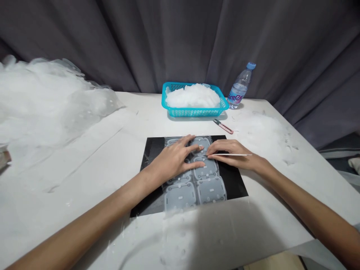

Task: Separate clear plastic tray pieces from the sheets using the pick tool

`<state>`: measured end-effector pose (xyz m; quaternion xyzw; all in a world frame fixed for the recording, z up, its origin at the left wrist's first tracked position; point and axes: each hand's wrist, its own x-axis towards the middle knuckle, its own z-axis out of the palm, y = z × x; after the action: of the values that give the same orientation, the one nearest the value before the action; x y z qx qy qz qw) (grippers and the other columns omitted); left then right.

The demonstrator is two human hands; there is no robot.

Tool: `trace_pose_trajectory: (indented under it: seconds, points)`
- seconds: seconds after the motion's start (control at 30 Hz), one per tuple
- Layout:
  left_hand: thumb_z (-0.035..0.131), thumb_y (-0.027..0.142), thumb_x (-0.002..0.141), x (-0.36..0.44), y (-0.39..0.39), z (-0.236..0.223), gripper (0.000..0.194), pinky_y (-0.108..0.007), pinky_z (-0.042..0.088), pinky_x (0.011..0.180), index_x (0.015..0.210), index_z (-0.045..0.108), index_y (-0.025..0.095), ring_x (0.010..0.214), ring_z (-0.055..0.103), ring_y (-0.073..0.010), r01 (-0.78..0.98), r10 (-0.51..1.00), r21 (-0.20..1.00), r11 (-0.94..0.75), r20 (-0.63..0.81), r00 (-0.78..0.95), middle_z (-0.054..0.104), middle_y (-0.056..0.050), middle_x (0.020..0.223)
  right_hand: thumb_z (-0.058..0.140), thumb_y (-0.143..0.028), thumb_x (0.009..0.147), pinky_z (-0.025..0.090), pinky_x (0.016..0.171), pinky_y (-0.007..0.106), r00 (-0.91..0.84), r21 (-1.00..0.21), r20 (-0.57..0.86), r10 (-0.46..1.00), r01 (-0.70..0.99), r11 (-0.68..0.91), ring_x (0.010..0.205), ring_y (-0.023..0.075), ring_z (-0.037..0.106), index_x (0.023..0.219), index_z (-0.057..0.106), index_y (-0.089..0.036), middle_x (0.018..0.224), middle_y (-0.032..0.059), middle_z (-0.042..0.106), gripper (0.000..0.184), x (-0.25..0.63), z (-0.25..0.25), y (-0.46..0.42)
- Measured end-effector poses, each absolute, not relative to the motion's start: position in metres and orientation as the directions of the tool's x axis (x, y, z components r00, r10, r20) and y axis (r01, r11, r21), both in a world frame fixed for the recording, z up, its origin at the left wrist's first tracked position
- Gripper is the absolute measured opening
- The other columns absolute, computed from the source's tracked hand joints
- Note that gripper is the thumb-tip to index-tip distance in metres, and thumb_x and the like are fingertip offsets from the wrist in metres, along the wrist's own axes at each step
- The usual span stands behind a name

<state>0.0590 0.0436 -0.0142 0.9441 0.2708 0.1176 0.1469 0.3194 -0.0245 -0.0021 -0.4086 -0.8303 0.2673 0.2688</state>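
Translucent film sheet (211, 190) with rounded grey-looking panels lies on the black mat (237, 186), mid tabletop (267, 219); the film runs past the mat's near edge toward the tabletop's near edge. Left hand (176, 156) palm down on the film, fingers spread apart, nothing gripped. Right hand (232, 150) at the film's right side, fingertips together, pinched on a thin pale tool (239, 154); can't tell whether its tip touches the film.

Labels: only readable one is on the water bottle (239, 92), near the tabletop's far right corner. Dark letters look like "ante", rest wraps out of sight. Blue cap.

Blue basket (197, 111) by the far edge, left of the bottle, heaped with white pieces (194, 96). Snips (225, 126) between basket and mat. Big pile of clear film scraps (42, 101) covers the far left corner.
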Motion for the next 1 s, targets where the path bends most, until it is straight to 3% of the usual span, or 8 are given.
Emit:
trace_pose_trajectory:
  seconds: [0.3, 0.5, 0.77, 1.0]
  points:
    - [0.05, 0.075, 0.098, 0.058, 0.046, -0.016, 0.068, -0.051, 0.055, 0.11, 0.142, 0.065, 0.025, 0.142, 0.057, -0.0368, 0.465, 0.528, 0.316, -0.827, 0.151, 0.836, 0.046, -0.016, 0.164, 0.067, -0.039, 0.1, 0.061, 0.091, 0.036, -0.424, -0.812, 0.123, 0.897, 0.477, 0.336, 0.098, 0.0223, 0.075, 0.102, 0.078, -0.021, 0.108, 0.007, 0.078, 0.021, 0.328, 0.007, -0.025]
    - [0.05, 0.077, 0.097, 0.058, 0.046, -0.015, 0.071, -0.054, 0.054, 0.111, 0.142, 0.066, 0.026, 0.14, 0.059, -0.0381, 0.477, 0.548, 0.342, -0.81, 0.15, 0.823, 0.046, -0.015, 0.165, 0.065, -0.039, 0.102, 0.06, 0.094, 0.039, -0.43, -0.806, 0.137, 0.892, 0.476, 0.353, 0.102, 0.0238, 0.074, 0.105, 0.078, -0.022, 0.11, 0.0077, 0.078, 0.022, 0.324, 0.001, -0.025]
    - [0.05, 0.076, 0.098, 0.057, 0.047, -0.019, 0.068, -0.054, 0.052, 0.114, 0.141, 0.066, 0.025, 0.143, 0.056, -0.0382, 0.459, 0.533, 0.34, -0.821, 0.168, 0.829, 0.046, -0.016, 0.165, 0.057, -0.033, 0.108, 0.057, 0.096, 0.039, -0.549, -0.616, 0.264, 0.793, 0.536, 0.577, 0.106, 0.0233, 0.072, 0.113, 0.074, -0.024, 0.112, 0.0074, 0.077, 0.02, 0.321, -0.004, -0.027]
    - [0.051, 0.075, 0.098, 0.058, 0.047, -0.02, 0.067, -0.052, 0.047, 0.117, 0.139, 0.06, 0.024, 0.148, 0.05, -0.0362, 0.459, 0.543, 0.382, -0.802, 0.145, 0.827, 0.045, -0.016, 0.164, 0.051, -0.035, 0.11, 0.059, 0.093, 0.041, -0.594, -0.344, 0.319, 0.738, 0.653, 0.674, 0.111, 0.0259, 0.071, 0.131, 0.07, -0.023, 0.126, 0.012, 0.075, 0.031, 0.315, -0.02, -0.025]
